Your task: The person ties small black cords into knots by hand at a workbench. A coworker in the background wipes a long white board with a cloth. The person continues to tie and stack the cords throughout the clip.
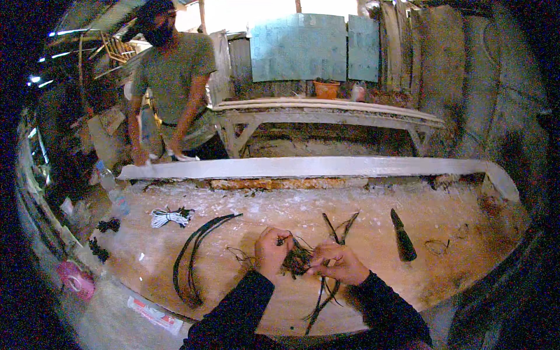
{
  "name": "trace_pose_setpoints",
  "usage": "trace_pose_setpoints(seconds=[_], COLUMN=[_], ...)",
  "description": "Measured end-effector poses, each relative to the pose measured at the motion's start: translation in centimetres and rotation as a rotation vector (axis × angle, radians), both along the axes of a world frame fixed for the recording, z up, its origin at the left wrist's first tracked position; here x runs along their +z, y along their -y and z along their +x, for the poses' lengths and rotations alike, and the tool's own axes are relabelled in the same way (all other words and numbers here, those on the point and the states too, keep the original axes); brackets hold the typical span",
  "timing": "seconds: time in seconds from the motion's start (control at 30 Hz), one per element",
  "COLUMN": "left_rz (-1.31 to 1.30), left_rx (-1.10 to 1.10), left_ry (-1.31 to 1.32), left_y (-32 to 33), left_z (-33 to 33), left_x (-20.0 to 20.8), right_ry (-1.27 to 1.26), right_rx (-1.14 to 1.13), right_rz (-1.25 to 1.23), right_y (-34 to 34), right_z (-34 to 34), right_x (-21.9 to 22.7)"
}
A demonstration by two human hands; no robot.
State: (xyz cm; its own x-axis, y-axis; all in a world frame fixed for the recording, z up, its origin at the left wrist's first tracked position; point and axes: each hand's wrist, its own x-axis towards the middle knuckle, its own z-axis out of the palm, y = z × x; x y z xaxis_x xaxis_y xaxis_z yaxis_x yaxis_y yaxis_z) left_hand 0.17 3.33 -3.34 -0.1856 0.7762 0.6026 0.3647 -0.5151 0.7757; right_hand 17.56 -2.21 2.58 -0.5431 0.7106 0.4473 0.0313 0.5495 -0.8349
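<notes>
A tangled bundle of thin dark strands (298, 258) hangs between my hands above the wooden tabletop. I cannot tell whether the strands are wire or cord. My left hand (273, 252) is closed around the bundle's upper left side. On the other side my right hand (338, 262) pinches at the strands with thumb and fingers. Crossed black strips (340, 231) lie under and beside my right hand. To the left rest long curved black strips (192, 256). A few loose thin strands (239, 255) lie beside my left hand.
A dark tapered object (402, 238) lies at right, near a thin loop (437, 247). Leftward are a bundled white cord (169, 217), small black bundles (99, 249) and a pink item (76, 279). A pale board (303, 168) edges the table's far side; a person (175, 87) leans there.
</notes>
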Motion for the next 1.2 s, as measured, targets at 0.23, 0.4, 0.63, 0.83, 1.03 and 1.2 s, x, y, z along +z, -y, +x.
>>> trace_pose_setpoints(seconds=[0.23,0.4,0.63,0.83,1.03,1.2], left_rz=[-0.095,-0.310,-0.689,-0.332,-0.352,-0.302], left_rx=[-0.120,-0.495,-1.149,-1.106,-0.607,-0.128], left_ry=[-0.061,0.038,0.175,0.015,-0.014,0.185], left_y=[1.7,3.1,5.7,4.3,2.5,0.9], left_z=[-0.2,0.7,1.7,1.8,-0.6,-2.0], left_x=[1.9,2.4,2.9,1.5,1.1,1.9], right_ry=[-0.069,-0.137,-0.210,-0.191,-0.296,-0.189], right_rx=[-0.137,-0.506,-0.817,-0.826,-0.821,-0.367], right_rz=[0.042,-0.001,-0.001,0.133,0.066,-0.189], right_y=[0.9,-0.7,-3.1,-3.6,-3.9,-2.2], right_z=[-0.4,1.0,2.3,2.4,2.7,2.4], right_x=[-0.5,-0.9,-2.7,-3.6,-3.6,-2.0])
